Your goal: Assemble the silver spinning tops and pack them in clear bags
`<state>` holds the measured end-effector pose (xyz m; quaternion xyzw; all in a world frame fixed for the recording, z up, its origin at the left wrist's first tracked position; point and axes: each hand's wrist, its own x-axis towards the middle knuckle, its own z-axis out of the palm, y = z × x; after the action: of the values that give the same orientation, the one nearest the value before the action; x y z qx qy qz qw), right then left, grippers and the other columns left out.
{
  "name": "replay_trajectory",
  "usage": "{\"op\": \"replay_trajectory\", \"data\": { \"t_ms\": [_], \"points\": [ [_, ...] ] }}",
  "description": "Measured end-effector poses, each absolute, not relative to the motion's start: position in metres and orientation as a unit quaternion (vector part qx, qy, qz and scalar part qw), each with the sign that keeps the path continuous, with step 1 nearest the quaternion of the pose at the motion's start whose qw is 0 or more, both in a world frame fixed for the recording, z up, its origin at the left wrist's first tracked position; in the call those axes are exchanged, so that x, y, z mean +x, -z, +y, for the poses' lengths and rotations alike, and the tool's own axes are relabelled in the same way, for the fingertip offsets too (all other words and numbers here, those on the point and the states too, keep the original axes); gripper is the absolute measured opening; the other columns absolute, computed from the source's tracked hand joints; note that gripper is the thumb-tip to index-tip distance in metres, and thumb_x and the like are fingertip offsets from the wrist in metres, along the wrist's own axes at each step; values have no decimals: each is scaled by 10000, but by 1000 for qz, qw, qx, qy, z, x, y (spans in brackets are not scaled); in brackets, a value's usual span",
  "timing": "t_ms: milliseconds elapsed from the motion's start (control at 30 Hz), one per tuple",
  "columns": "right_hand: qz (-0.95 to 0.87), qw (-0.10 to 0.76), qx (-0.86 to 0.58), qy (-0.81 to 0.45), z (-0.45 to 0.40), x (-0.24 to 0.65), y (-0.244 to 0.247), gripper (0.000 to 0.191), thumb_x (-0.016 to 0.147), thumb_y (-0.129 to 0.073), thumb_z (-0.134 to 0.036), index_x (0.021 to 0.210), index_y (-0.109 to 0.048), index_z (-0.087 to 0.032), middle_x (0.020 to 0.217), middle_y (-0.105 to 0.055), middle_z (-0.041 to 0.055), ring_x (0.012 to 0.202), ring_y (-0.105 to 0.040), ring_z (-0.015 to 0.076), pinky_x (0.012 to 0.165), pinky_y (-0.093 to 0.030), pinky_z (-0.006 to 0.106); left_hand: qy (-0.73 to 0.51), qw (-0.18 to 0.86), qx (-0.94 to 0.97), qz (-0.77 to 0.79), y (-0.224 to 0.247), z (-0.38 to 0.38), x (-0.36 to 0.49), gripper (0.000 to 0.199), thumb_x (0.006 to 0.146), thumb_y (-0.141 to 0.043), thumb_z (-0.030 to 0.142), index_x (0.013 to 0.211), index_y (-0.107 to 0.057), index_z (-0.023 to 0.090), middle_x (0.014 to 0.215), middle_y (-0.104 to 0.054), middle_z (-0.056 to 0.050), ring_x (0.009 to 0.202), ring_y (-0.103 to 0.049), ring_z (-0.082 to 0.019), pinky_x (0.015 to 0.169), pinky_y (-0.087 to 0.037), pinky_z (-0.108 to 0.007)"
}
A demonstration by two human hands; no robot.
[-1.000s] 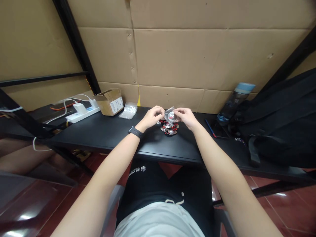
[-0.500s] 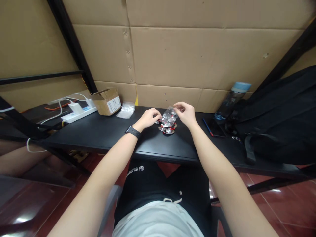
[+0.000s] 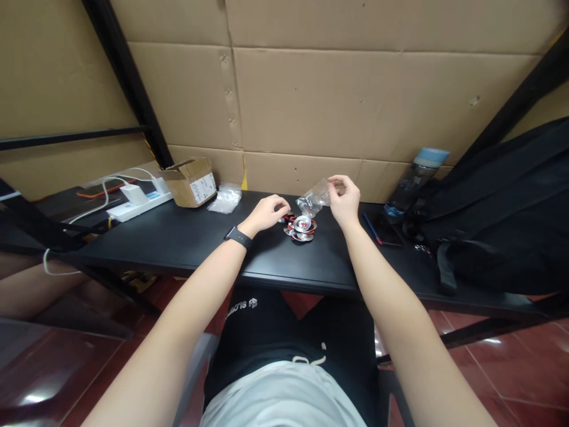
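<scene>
My right hand [image 3: 344, 198] is closed in a pinch on one end of a clear plastic bag [image 3: 312, 198], which slants down to the left over the black table [image 3: 178, 240]. Silvery contents show in the bag's lower end. Just in front of it lies a pile of round silver and red pieces [image 3: 302, 228], with a shiny disc on top. My left hand [image 3: 268, 212] rests at the pile's left side, fingers curled with the tips by the small pieces there. Whether those fingertips grip anything is too small to tell.
At the left stand an open cardboard box [image 3: 189, 184], a stack of clear bags [image 3: 226, 198] and a power strip [image 3: 140, 206] with white plugs. A bottle [image 3: 413, 181], a blue-red pen [image 3: 372, 228] and a black backpack [image 3: 502, 219] are at the right. Cardboard [image 3: 311, 107] lines the back.
My right hand has moved right and slightly up, pulling the bag off the pile, so the shiny disc on top now shows. My left hand has hardly moved.
</scene>
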<state>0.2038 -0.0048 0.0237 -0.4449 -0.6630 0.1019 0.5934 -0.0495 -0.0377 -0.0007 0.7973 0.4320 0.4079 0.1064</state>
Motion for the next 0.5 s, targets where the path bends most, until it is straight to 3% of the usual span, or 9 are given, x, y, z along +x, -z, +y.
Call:
{"op": "replay_trajectory", "data": {
  "t_ms": [67, 267, 400, 500],
  "points": [
    [-653, 608, -429, -139, -6, 203, -24, 298, 944, -575, -435, 1131, -664, -221, 1086, -699, 91, 897, -699, 227, 747, -592, 336, -441, 117, 777, 433, 1, -37, -49, 166, 933, -602, 293, 1025, -709, 205, 1055, -731, -61, 949, -678, -212, 891, -526, -344],
    [-637, 624, -362, -270, -4, 196, -21, 397, 852, -703, -580, 1059, -619, -252, 979, -686, 56, 755, -656, 184, 627, -557, 297, -509, 188, 727, 422, 8, -29, -49, 420, 963, -630, 429, 1324, -565, 224, 1384, -640, -128, 1165, -662, -248, 933, -532, -363],
    [-634, 609, -310, -361, -5, 192, -20, 460, 785, -775, -633, 1013, -608, -269, 903, -668, 22, 660, -603, 147, 574, -520, 277, -534, 284, 707, 366, 7, -30, -45, 487, 964, -627, 516, 1340, -562, 213, 1374, -654, -145, 1253, -634, -264, 1007, -518, -379],
    [-626, 597, -268, -424, -8, 190, -19, 440, 724, -866, -541, 968, -635, -257, 846, -661, 1, 635, -585, 131, 560, -508, 265, -523, 402, 678, 324, 3, -36, -41, 498, 981, -573, 584, 1303, -600, 206, 1261, -710, -132, 1094, -717, -250, 887, -568, -349]
  ]
}}
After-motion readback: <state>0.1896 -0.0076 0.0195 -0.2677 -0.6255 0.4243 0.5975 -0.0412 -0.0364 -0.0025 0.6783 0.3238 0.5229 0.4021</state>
